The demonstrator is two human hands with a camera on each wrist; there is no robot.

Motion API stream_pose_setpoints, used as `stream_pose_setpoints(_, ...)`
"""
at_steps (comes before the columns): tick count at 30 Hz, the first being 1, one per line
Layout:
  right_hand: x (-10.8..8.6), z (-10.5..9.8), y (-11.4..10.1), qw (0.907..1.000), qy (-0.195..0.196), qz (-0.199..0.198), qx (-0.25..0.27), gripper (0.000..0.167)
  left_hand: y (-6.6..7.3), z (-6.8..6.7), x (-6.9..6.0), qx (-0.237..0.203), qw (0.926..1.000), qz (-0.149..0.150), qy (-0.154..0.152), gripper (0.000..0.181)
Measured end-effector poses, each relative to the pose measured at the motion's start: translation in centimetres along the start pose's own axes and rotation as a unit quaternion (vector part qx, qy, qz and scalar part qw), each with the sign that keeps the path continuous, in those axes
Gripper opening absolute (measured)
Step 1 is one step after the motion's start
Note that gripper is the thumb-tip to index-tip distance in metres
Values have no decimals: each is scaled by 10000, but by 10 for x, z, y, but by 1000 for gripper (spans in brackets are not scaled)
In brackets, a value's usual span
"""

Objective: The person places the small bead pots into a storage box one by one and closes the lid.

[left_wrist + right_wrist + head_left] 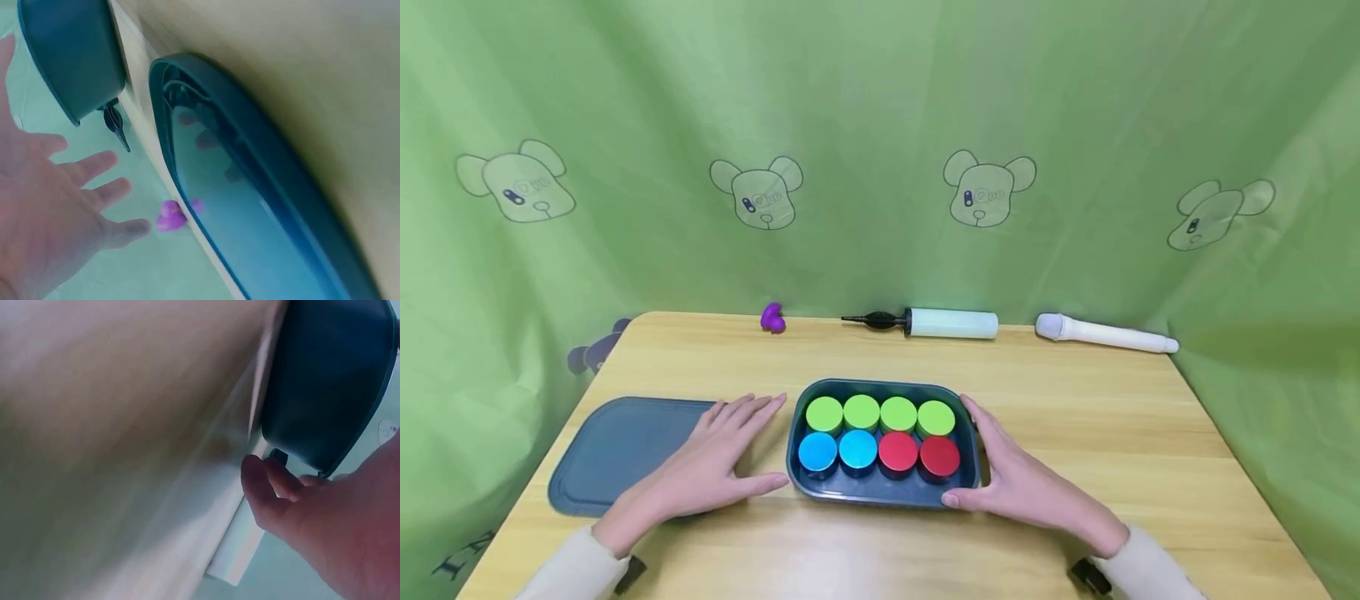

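Observation:
A dark blue-grey plastic box [880, 493], lidless, stands mid-table. Several round green-topped pieces [861, 412] fill its back row. In front of them are two blue-topped pieces [838, 451] and two red-topped pieces [919, 457]. My right hand [1026, 479] grips the box's right end, thumb at the front corner and fingers along the back corner. With fingers spread, my left hand [715, 462] hovers apart from the box, left of it, over the edge of a flat dark lid [628, 446]. The left wrist view shows this palm holding nothing.
Along the table's back edge lie a small purple object [772, 317], a hand pump [951, 322] with a black nozzle, and a long white stick-like object [1108, 333]. A green curtain [880, 100] with bear faces hangs behind and at both sides.

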State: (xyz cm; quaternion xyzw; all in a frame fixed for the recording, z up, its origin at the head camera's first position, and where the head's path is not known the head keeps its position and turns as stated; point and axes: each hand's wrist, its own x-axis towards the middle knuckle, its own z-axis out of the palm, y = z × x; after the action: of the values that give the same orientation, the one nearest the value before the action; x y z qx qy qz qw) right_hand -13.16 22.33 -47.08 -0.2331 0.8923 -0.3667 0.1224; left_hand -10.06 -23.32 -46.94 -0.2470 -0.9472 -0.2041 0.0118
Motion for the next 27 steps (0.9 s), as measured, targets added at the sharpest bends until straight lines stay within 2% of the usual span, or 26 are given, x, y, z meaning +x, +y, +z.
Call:
stream_pose_setpoints(4, 1, 2, 5, 9987, -239, 171, 405, 133, -7, -6, -11, -231, 9993, -114, 279, 96)
stream_pose_setpoints(8, 0, 1, 7, 9983, -308, 70, 496, 133, -19, -14, -19, -616, 9963, -413, 433, 90)
stream_pose_setpoints(12, -3, -3, 7, 9986, -370, -23, 390, 132, -33, -18, -29, -1135, 9900, -693, 478, 85)
stream_pose_setpoints(15, -5, -9, 5, 9988, -413, -63, 238, 133, -44, -23, -39, -1336, 9865, -786, 532, 84)
stream_pose_setpoints(21, -1, -12, 6, 9985, -534, -80, 63, 134, -66, -41, -66, -1530, 9789, -1085, 811, 82)
stream_pose_setpoints(27, -3, -10, 8, 9985, -523, -18, 189, 133, -91, -55, -98, -1562, 9735, -1478, 772, 77)
